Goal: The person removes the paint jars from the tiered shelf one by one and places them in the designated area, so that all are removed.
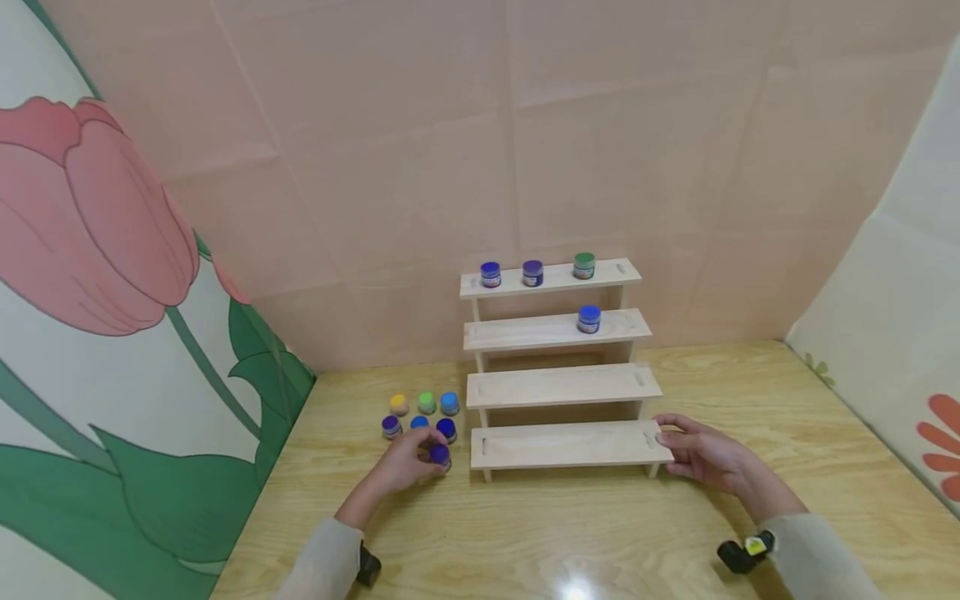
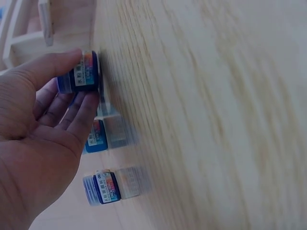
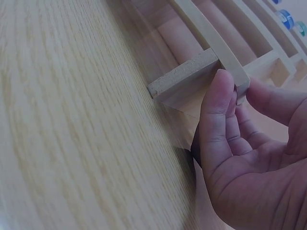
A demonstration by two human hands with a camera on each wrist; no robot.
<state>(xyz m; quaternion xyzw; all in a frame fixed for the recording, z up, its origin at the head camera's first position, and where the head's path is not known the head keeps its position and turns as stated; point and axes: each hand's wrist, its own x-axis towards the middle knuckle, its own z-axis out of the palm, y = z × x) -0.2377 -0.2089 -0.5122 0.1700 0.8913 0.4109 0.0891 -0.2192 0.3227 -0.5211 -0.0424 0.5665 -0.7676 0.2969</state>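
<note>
My left hand (image 1: pixel 408 461) pinches a small purple-lidded paint jar (image 1: pixel 440 456) between thumb and fingers, just left of the lowest shelf. In the left wrist view the held jar (image 2: pixel 84 72) shows a printed label. Several other paint jars stand behind it on the table, among them a yellow-lidded jar (image 1: pixel 398 405), a green-lidded jar (image 1: pixel 427 403) and a light-blue jar (image 1: pixel 449 404). My right hand (image 1: pixel 705 454) grips the right end of the bottom step of a wooden tiered rack (image 1: pixel 562 447), thumb on top; the right wrist view shows its fingers curled at the board's end (image 3: pixel 235 67).
On the rack's top step stand a blue jar (image 1: pixel 491 275), a purple jar (image 1: pixel 533 273) and a green jar (image 1: pixel 584 266). Another blue jar (image 1: pixel 588 319) sits on the step below, toward the right. A pinkish cloth backdrop (image 1: pixel 375 208) rises behind the table (image 1: pixel 540 533).
</note>
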